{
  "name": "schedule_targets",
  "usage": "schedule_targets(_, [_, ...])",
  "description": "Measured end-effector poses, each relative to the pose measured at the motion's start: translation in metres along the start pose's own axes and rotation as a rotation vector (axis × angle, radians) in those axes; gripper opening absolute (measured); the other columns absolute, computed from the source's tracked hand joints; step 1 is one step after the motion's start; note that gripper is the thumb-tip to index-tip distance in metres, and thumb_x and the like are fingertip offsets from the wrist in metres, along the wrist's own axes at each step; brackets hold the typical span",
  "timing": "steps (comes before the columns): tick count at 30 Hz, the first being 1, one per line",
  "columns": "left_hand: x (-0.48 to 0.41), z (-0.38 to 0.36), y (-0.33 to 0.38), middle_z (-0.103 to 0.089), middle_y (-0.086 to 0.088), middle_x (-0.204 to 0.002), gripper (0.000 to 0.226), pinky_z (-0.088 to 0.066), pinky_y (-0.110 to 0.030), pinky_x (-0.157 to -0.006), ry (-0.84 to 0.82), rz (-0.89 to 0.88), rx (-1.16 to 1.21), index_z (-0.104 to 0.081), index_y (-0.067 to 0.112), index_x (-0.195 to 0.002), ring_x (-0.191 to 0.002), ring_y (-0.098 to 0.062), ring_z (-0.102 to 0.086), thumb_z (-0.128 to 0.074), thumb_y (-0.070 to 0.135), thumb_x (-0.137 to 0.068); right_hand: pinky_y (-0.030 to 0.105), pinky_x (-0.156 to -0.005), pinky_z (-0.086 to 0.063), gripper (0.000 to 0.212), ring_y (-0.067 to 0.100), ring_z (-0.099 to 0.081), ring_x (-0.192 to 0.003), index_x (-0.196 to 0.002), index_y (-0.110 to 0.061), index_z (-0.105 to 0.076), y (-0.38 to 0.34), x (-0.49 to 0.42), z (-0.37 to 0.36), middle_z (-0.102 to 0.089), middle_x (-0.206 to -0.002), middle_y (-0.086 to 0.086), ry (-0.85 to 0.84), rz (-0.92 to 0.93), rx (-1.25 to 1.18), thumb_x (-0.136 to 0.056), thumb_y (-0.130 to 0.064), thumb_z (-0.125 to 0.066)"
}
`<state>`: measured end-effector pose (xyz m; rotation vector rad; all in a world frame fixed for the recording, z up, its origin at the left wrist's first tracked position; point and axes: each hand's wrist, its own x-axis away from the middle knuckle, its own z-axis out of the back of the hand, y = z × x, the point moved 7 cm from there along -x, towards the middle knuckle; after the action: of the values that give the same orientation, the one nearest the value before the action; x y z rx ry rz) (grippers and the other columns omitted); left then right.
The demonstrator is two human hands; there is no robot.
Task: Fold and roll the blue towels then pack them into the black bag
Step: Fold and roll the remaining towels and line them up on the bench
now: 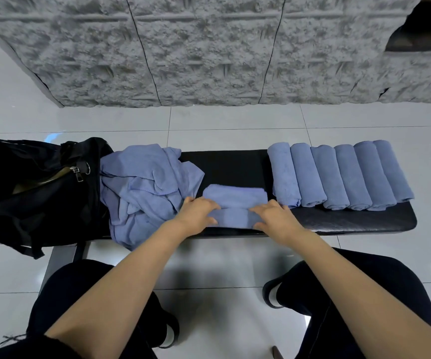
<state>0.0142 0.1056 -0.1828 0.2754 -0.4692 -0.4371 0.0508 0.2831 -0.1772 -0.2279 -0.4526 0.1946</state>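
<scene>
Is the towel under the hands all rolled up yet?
Only partly. The towel has a roll under the left hand and right hand; its far part lies flat.

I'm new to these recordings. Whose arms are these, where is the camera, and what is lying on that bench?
There is no machine here. A person wears one camera on the head, looking down at their own bare arms. On the black bench six finished rolls lie side by side at the right. A loose pile of unfolded blue towels lies at the left, next to the black bag. The left hand and right hand both grip a half-rolled towel in the middle.
</scene>
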Motion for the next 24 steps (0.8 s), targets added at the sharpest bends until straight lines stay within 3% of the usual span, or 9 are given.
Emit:
schedule_targets(3, [0.0, -0.005, -0.011, -0.057, 0.002, -0.107, 0.022, -0.025, -0.039, -0.107, -0.149, 0.079, 0.14, -0.06, 0.019, -0.114, -0.102, -0.014, -0.047, -0.053, 0.026, -0.094, 0.029, -0.092, -0.037, 0.039, 0.023, -0.047, -0.104, -0.129, -0.022, -0.046, 0.008, 0.006, -0.002, -0.045, -0.11, 0.003, -0.153, -0.105, -0.256, -0.092, -0.03, -0.057])
schedule_targets(7, [-0.014, -0.004, -0.01, -0.055, -0.007, -0.101, 0.011, -0.026, -0.041, -0.108, -0.261, 0.165, 0.131, -0.055, 0.02, -0.095, -0.098, -0.019, -0.046, -0.046, 0.025, -0.097, 0.034, -0.075, -0.042, 0.047, 0.024, -0.055, -0.089, -0.105, -0.022, -0.063, -0.021, 0.005, 0.014, -0.06, -0.106, -0.003, 0.371, 0.11, 0.213, -0.063, -0.009, -0.079])
schedule_targets(9, [-0.019, 0.0, -0.007, -0.053, -0.008, -0.108, 0.016, -0.027, -0.038, -0.105, -0.233, 0.181, 0.022, -0.055, 0.019, -0.106, -0.107, -0.022, -0.044, -0.044, 0.025, -0.098, 0.032, -0.069, -0.047, 0.048, 0.024, -0.059, -0.08, -0.098, -0.017, -0.068, -0.035, 0.011, 0.004, -0.064, -0.097, -0.001, 0.491, 0.217, 0.262, -0.053, -0.007, -0.082])
schedule_targets(13, [-0.016, 0.01, 0.014, -0.044, -0.005, -0.126, 0.029, -0.031, -0.035, -0.093, 0.102, 0.177, -0.25, -0.055, 0.016, -0.122, -0.116, -0.025, -0.039, -0.05, 0.018, -0.093, 0.032, -0.077, -0.053, 0.047, 0.025, -0.062, -0.083, -0.105, -0.006, -0.066, -0.039, 0.012, -0.012, -0.064, -0.095, 0.005, 0.55, 0.192, 0.246, -0.061, -0.011, -0.082])
schedule_targets(15, [-0.001, 0.014, 0.027, -0.045, -0.005, -0.132, 0.042, -0.035, -0.035, -0.093, 0.382, 0.17, -0.2, -0.056, 0.017, -0.123, -0.117, -0.026, -0.043, -0.058, 0.004, -0.083, 0.031, -0.07, -0.055, 0.045, 0.024, -0.063, -0.075, -0.098, -0.005, -0.068, -0.039, 0.006, -0.009, -0.065, -0.085, 0.006, 0.573, 0.135, 0.212, -0.055, 0.001, -0.08])
schedule_targets(18, [0.015, -0.001, 0.043, -0.042, -0.015, -0.143, 0.071, -0.04, -0.041, -0.101, 0.518, 0.195, -0.011, -0.05, 0.01, -0.132, -0.128, -0.033, -0.043, -0.065, -0.012, -0.067, 0.026, -0.052, -0.05, 0.038, 0.022, -0.061, -0.065, -0.081, -0.006, -0.068, -0.038, -0.001, -0.003, -0.063, -0.071, 0.004, 0.555, -0.023, 0.116, -0.046, 0.0, -0.082])
schedule_targets(20, [0.017, -0.013, 0.05, -0.035, -0.018, -0.148, 0.078, -0.039, -0.043, -0.104, 0.508, 0.185, 0.055, -0.043, 0.011, -0.139, -0.135, -0.036, -0.036, -0.07, -0.008, -0.068, 0.027, -0.048, -0.048, 0.031, 0.024, -0.062, -0.07, -0.079, -0.006, -0.067, -0.036, -0.005, 0.0, -0.064, -0.072, 0.006, 0.508, -0.168, 0.075, -0.052, -0.006, -0.082])
schedule_targets(22, [0.009, -0.024, 0.055, -0.008, -0.01, -0.159, 0.081, -0.027, -0.043, -0.112, 0.373, 0.166, 0.177, -0.022, 0.023, -0.149, -0.145, -0.034, -0.012, -0.061, -0.001, -0.083, 0.032, -0.063, -0.048, 0.021, 0.027, -0.056, -0.096, -0.098, -0.004, -0.064, -0.035, -0.009, 0.001, -0.066, -0.092, 0.009, 0.405, -0.285, 0.008, -0.08, -0.014, -0.066])
schedule_targets(24, [0.002, -0.028, 0.059, -0.003, 0.002, -0.16, 0.07, -0.028, -0.047, -0.114, 0.235, 0.145, 0.372, -0.008, 0.049, -0.146, -0.144, -0.029, -0.016, -0.053, 0.033, -0.094, 0.031, -0.064, -0.039, 0.024, 0.024, -0.046, -0.105, -0.113, -0.008, -0.053, -0.026, -0.01, 0.001, -0.062, -0.102, 0.007, 0.366, -0.38, -0.176, -0.096, -0.022, -0.043])
